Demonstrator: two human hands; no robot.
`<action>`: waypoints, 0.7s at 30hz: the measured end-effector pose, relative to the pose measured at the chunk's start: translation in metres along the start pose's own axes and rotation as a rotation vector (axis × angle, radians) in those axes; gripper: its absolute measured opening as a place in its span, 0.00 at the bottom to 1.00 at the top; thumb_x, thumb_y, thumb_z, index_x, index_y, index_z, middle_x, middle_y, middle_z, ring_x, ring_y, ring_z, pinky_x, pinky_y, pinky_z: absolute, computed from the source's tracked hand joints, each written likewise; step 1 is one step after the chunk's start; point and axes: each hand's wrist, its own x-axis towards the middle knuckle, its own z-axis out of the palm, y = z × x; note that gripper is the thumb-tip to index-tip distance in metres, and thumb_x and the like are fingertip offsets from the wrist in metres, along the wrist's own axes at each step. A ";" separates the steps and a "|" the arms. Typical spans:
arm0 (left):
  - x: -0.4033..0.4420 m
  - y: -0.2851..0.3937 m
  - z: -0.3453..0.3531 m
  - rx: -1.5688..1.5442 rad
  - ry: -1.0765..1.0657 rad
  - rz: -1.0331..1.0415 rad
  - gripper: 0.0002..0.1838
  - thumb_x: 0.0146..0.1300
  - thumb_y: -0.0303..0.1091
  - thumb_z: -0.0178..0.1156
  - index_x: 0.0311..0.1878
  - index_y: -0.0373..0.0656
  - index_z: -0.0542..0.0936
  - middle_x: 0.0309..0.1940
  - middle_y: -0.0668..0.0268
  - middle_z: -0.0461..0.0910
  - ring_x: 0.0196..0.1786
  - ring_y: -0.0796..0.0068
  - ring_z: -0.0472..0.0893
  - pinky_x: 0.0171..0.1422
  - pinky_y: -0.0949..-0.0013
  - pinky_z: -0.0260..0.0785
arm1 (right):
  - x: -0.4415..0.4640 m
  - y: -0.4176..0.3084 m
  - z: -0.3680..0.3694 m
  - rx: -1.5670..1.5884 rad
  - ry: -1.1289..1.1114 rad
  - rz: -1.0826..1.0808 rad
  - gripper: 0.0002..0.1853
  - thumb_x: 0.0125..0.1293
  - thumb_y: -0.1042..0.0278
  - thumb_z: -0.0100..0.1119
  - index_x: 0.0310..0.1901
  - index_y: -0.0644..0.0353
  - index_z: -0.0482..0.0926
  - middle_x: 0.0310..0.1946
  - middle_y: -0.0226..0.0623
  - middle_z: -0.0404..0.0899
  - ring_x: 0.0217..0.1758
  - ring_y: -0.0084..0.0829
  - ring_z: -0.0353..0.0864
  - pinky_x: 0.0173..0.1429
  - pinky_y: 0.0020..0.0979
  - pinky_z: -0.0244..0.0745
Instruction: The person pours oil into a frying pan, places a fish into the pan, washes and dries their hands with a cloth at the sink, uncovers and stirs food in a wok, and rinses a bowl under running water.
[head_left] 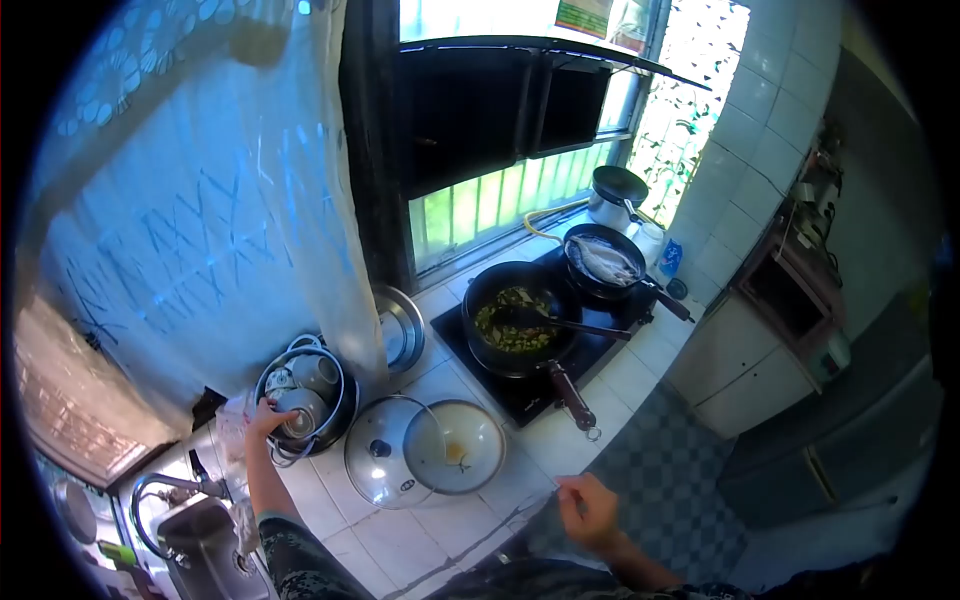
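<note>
My left hand point(268, 418) is at a metal pot point(318, 438) with several bowls stacked inside. Its fingers and thumb are closed on the rim of a small bowl point(304, 412), which still sits among the others. Over the counter's front edge, my right hand point(590, 512) hangs with its fingers curled in, and nothing shows in it. Between the two hands lie a glass lid point(378, 478) with a dark knob and a shallow dish point(484, 440) holding a little brownish residue, the lid's edge overlapping the dish.
On the black stove point(535, 402) stand a wok point(480, 350) of chopped greens with a dark spatula point(575, 325) and a frying pan point(580, 285) holding fish. A metal basin point(400, 325) leans behind the lid. At left is a sink point(215, 560) with a tap point(150, 490). Pan handles overhang the front.
</note>
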 end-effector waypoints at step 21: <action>-0.155 0.154 -0.013 0.307 0.717 0.803 0.30 0.31 0.35 0.68 0.41 0.38 0.68 0.34 0.55 0.70 0.41 0.51 0.72 0.45 0.59 0.65 | -0.012 0.030 0.026 0.314 -0.184 0.158 0.08 0.56 0.80 0.53 0.39 0.65 0.76 0.23 0.33 0.74 0.23 0.21 0.73 0.27 0.22 0.69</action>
